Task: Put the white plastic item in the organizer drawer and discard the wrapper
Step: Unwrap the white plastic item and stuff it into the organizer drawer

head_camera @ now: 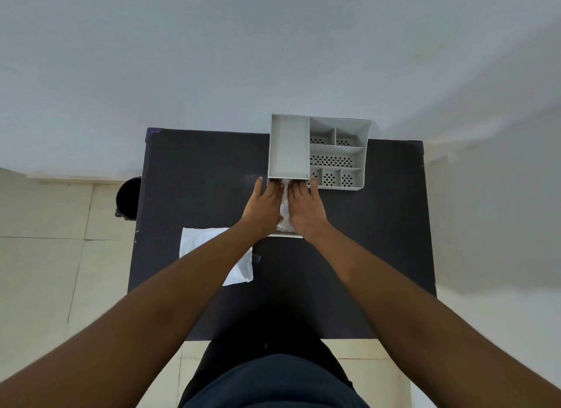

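A grey desk organizer (288, 146) with several compartments stands at the far edge of the black table (197, 180). Its drawer (285, 235) is pulled out toward me below the tall left compartment. Both hands lie flat side by side over the drawer, fingers pointing at the organizer. My left hand (264, 205) and my right hand (305, 207) press down on a white crinkled plastic item (284, 208) that shows between them. A flat white wrapper (197, 240) lies on the table to the left, partly under my left forearm.
A black bin (129, 198) stands on the tiled floor just left of the table. A pale wall runs behind the table and organizer. My legs in dark clothing are at the table's near edge.
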